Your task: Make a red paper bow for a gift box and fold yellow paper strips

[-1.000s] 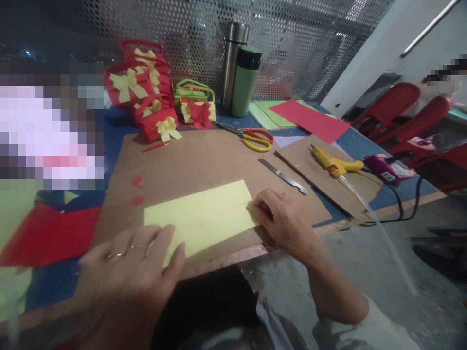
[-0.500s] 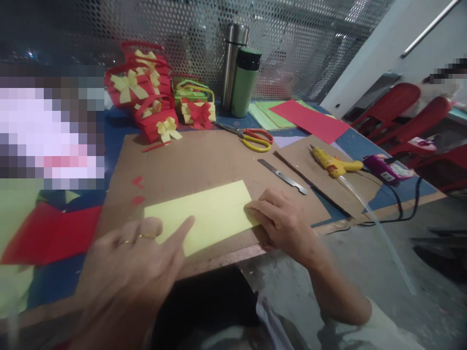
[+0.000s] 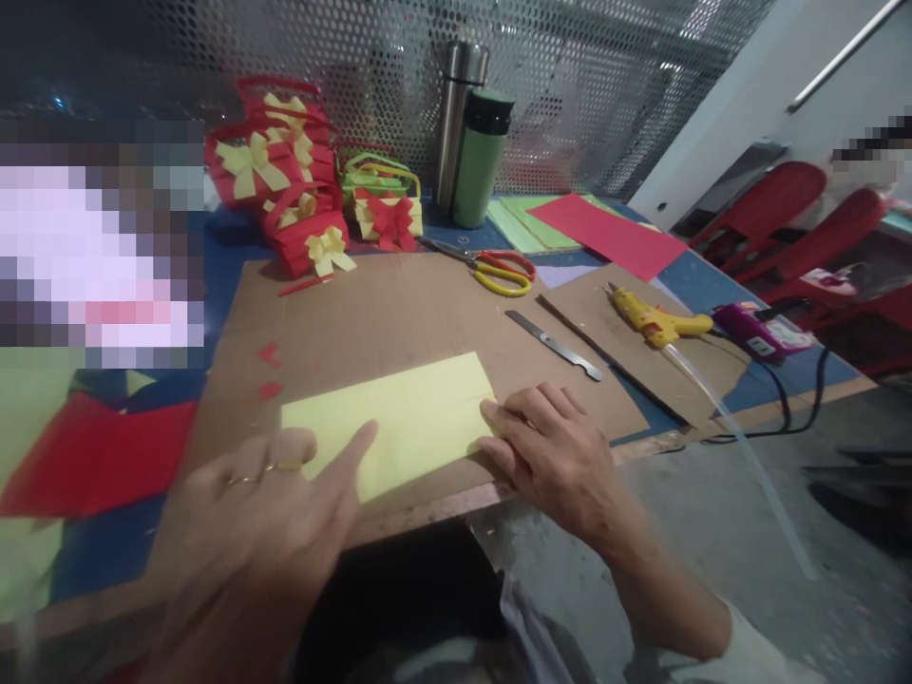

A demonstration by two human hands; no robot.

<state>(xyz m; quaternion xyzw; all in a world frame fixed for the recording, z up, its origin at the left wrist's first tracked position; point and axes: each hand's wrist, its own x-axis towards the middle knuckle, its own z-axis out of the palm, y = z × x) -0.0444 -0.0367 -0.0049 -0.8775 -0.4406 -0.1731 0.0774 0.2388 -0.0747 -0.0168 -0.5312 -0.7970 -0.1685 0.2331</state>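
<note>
A pale yellow sheet of paper (image 3: 413, 408) lies on the brown cardboard near the table's front edge. My left hand (image 3: 263, 513), with a ring on it, is at the paper's left end. Its thumb lies on top of the sheet and its other fingers are bent at the left edge, partly blurred. At the right end, my right hand (image 3: 548, 456) has its fingers bent together on the edge, thumb below the forefinger. A faint crease or line runs near that end. Beyond the right hand lies a metal blade (image 3: 554, 346).
Red baskets (image 3: 306, 233) with yellow bows and a yellow basket (image 3: 385, 218) stand at the back, near a green flask (image 3: 481, 161) and a steel flask (image 3: 456, 123). Scissors (image 3: 505, 274) lie on the cardboard (image 3: 377, 309). A yellow glue gun (image 3: 655, 321) rests at right. Red paper (image 3: 100, 456) lies left.
My right thumb has come out from the other fingers and now lies lower at the paper's right edge. The left hand and the paper stay almost in place.
</note>
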